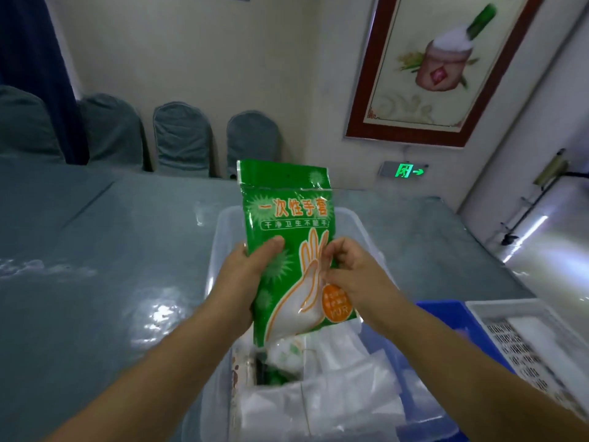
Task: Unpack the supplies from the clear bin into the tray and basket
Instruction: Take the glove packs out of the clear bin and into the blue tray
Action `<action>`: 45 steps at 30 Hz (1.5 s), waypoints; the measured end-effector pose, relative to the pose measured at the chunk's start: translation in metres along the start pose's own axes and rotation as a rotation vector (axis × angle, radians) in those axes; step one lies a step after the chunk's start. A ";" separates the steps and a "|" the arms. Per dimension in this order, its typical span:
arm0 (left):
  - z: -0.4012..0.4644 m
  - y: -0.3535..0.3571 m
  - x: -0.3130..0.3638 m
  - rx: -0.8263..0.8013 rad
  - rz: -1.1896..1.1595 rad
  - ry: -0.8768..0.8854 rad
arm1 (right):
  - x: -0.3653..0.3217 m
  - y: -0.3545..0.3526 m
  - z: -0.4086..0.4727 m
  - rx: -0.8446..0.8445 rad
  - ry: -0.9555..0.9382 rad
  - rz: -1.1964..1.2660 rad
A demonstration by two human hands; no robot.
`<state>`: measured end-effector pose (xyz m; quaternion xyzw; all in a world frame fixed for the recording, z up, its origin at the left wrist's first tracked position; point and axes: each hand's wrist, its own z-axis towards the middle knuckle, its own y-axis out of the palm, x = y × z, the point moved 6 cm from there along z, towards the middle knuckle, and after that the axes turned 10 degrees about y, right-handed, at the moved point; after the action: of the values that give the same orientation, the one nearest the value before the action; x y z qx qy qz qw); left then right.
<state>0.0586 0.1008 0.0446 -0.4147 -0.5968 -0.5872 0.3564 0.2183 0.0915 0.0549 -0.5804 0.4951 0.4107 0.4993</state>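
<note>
A green pack of disposable gloves (288, 224) is held upright above the clear bin (220, 269). My left hand (251, 266) grips its left edge, thumb on the front. My right hand (350, 269) pinches the pack's right edge with curled fingers. Inside the bin lie several white and clear plastic packets (334, 387) and something green below them. A blue tray (452, 317) sits right of the bin, and a white slotted basket (522, 339) stands further right.
The bin, tray and basket stand on a table under a glossy grey-blue cover (95, 282). Covered chairs (181, 138) line the far wall. A framed picture (436, 65) and a green exit sign (404, 170) hang on the wall.
</note>
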 end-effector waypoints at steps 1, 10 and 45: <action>0.002 0.003 -0.001 0.002 0.036 0.028 | 0.001 -0.004 -0.002 0.033 -0.004 -0.047; 0.003 0.084 -0.006 -0.082 0.017 0.153 | 0.007 -0.075 -0.012 -0.004 0.218 0.203; 0.029 0.293 -0.379 -0.802 1.868 -0.072 | 0.161 -0.379 0.070 0.023 -0.101 -0.949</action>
<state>0.4808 0.0905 -0.1840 -0.8215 0.1963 -0.2180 0.4888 0.6209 0.1381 -0.0471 -0.7161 0.1549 0.1594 0.6616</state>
